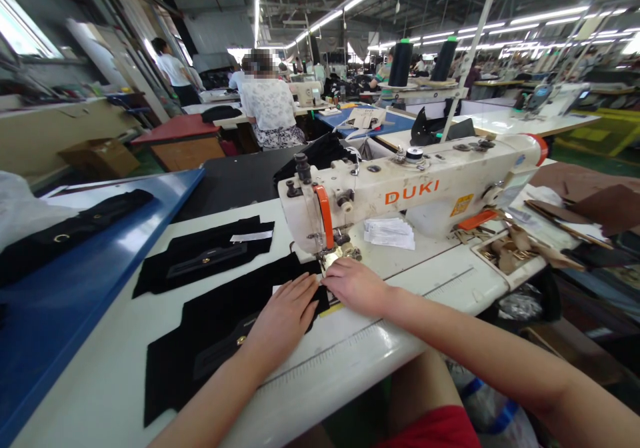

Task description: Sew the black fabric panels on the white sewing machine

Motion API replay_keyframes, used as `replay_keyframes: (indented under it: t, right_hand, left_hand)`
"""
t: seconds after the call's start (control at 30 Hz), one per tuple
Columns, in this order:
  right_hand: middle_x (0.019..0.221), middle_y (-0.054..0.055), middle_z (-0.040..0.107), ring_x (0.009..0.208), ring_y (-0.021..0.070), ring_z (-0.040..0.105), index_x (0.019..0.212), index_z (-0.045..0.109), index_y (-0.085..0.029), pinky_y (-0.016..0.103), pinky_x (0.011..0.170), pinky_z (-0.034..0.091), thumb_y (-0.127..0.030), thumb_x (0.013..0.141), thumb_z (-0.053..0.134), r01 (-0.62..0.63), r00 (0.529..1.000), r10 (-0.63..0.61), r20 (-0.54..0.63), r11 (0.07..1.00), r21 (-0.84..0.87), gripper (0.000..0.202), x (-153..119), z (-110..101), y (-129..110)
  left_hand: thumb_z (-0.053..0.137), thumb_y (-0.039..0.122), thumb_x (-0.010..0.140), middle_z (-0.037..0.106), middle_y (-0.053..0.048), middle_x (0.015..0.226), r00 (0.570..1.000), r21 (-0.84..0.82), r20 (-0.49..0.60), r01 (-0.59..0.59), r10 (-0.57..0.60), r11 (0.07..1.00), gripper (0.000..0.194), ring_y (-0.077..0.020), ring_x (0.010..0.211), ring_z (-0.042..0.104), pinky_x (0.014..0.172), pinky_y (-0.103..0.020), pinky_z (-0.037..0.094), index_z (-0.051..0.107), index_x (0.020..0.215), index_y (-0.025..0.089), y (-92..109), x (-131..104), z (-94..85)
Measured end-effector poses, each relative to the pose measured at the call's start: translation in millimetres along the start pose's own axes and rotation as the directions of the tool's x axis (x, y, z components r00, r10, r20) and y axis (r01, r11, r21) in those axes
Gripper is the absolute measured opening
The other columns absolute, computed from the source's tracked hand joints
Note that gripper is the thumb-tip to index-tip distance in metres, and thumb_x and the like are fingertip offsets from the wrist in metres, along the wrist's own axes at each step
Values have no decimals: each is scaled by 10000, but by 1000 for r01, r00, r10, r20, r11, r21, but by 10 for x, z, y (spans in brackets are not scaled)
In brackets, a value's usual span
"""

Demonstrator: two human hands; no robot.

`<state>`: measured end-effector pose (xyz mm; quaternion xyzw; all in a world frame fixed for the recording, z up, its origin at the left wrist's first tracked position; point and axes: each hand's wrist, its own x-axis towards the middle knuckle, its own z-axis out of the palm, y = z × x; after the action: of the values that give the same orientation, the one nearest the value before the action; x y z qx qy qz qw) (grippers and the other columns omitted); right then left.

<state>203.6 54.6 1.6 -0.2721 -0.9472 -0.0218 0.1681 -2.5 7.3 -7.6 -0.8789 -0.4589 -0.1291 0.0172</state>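
A black fabric piece (200,328) lies on the white sewing table, its right end under the presser foot area of a white DUKI sewing machine (370,191). It bears a darker strip with a gold-coloured fitting. My left hand (285,311) rests flat on this piece, fingers stretched toward the needle, over a white label that shows only in part. Close by the needle is my right hand (357,288), its fingers pressed together at the fabric's right edge; what they pinch is hidden. Behind lies a second black fabric piece (195,251) with a white label (251,237) on it.
A stack of white labels (389,233) sits under the machine arm. At right is a tray (515,278) of small brown pieces. A blue table (125,241) with black pieces adjoins at left. A person in a patterned top (270,105) sits ahead. Thread cones (401,65) stand behind.
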Motion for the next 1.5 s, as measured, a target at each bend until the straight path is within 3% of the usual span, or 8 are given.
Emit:
replay_keyframes:
  t: [0.23,0.9,1.5]
  right_hand:
    - [874,68,651,857,204,569,873,667,-137,325,788,436,-157,932,517,-9,1000,10,21,999,-48,162,45,-24,141]
    - [891,80,647,857,205,557,888,665,-129,337,809,407,-155,952,470,-90,995,92,44,995,-34,207,55,-23,139]
    - [837,70,652,830,200,523,821,684,-146,328,783,388,-168,931,504,-96,993,95,-67,995,-5,212,5,66,165]
  left_hand:
    - [388,278,964,595,-107,1342,1000,31,19,-10,9,999,408,-222,1278,517,1068,-403,428,575,1302,146,-35,180,37]
    - [354,281,966,585,-122,1350,999,13,38,-12,11,1000,434,-229,1284,512,1070,-422,415,560,1316,127,-67,258,42]
    - [369,337,955,601,-161,1320,998,26,17,66,-67,997,452,-291,1239,551,1035,-483,439,587,1281,111,-156,372,92]
